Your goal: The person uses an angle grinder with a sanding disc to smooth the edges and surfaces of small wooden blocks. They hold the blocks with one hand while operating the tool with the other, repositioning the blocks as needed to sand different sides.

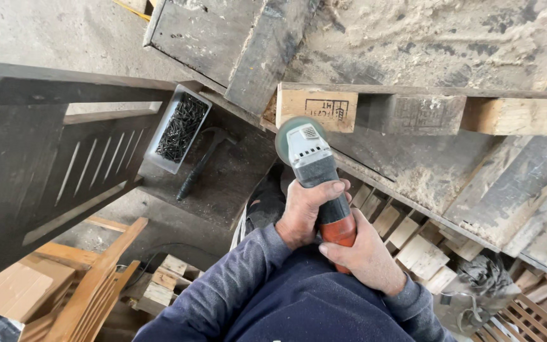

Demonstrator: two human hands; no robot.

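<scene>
Both hands — left hand (304,215) and right hand (365,256) — clamp the angle grinder (316,177) by its stiff, weighty-looking body, the surest hold.

1. Dark, dusty wooden table (235,171) carries a grey rectangular plastic tray of dark nails (180,126).
2. Black-handled hammer (201,163) lies flat just beside the tray.
3. Pale wooden pallet (413,113), sawdust-covered, sits at the table's far edge.
</scene>
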